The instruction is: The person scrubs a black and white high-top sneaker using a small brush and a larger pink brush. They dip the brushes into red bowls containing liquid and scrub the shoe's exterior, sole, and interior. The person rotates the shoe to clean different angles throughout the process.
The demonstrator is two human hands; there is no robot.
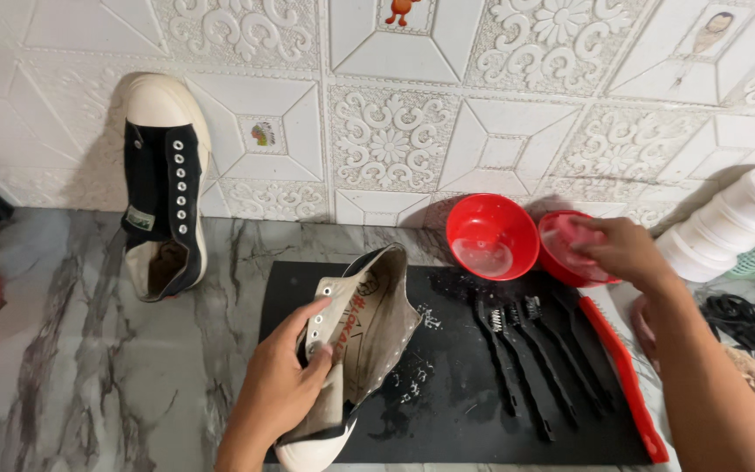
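**Marble counter, shoe held, right hand at the bowl**

Marble-veined counter [89, 367] runs under an embossed white tile wall [395, 105], and on it lies a black mat [456, 419] where I am working. My left hand [281, 385] has its fingers [321, 354] closed around the opened upper of a beige high-top shoe [369, 332], thumb inside the collar, tipping it sole-down on the mat. My right hand [622, 249] curls over the rim of the nearer red bowl [570, 262]; I cannot tell whether the fingertips pinch anything there.

I judge this as the wetting or soaping step of cleaning the shoe: the next move calls for bringing the right hand back from the bowl to the canvas while the left keeps it steady.

The shoe looks grubby, laces out, white toe cap [312, 454] nearest me, foam flecks just beside it. Between both hands lie black brushes [526, 358] and a red-handled one [626, 376]; beyond them a second red bowl [491, 236]. Well left of my fingers a black high-top [163, 183] leans on the wall.
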